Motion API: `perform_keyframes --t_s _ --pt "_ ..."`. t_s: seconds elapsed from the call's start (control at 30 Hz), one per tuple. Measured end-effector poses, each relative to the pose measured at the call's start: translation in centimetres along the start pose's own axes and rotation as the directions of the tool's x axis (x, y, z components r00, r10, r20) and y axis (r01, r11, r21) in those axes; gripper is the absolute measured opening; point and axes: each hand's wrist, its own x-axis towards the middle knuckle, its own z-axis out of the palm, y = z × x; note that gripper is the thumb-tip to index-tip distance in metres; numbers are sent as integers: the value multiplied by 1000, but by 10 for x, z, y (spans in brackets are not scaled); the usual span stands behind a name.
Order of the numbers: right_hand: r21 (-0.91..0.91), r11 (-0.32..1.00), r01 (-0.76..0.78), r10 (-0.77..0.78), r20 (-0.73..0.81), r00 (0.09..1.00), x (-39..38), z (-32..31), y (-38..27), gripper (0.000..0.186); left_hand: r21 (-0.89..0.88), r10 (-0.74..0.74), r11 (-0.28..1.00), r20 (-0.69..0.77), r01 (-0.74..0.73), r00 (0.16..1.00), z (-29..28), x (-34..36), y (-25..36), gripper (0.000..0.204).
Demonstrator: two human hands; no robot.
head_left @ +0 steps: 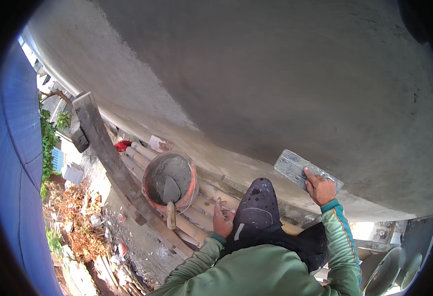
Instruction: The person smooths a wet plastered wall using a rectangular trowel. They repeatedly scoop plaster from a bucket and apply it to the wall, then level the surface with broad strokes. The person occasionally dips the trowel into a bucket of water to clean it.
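Observation:
My right hand (pixel 320 187) grips a flat, cement-smeared float (pixel 288 162), which lies against the grey plastered wall (pixel 275 79), index finger along its top. My left hand (pixel 222 222) is beside my dark-shod foot (pixel 257 202), fingers loosely bent and apart, with nothing visible in them. Left of that hand an orange bucket (pixel 190 176) of wet grey cement rests on bamboo poles (pixel 206 192); a trowel (pixel 171 215) sits in it, blade in the mix and wooden handle over the rim.
A weathered wooden beam (pixel 100 133) runs along the platform's left. Beyond are a blue tarp (pixel 16 163), plants (pixel 47 138) and scattered debris (pixel 85 232) below. Some red cloth (pixel 122 145) lies behind the bucket. Round grey containers (pixel 384 269) are at lower right.

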Motion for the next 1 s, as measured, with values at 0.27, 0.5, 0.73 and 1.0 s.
perform_keyframes --t_s 0.27,0.5,0.73,1.0 --pt "749 624 -222 403 -66 913 -79 2 -8 50 -97 -80 995 -588 28 805 -89 -47 8 80" --pt "812 550 -197 405 -53 913 -62 25 -15 51 -712 -398 701 -343 41 851 -147 -22 80 65" --pt "846 494 -202 351 18 936 -59 33 -24 51 -683 -612 481 187 549 768 -230 22 54 53" --pt "870 445 -214 412 13 911 -75 33 -19 54 921 115 322 -267 219 957 -203 20 130 67"
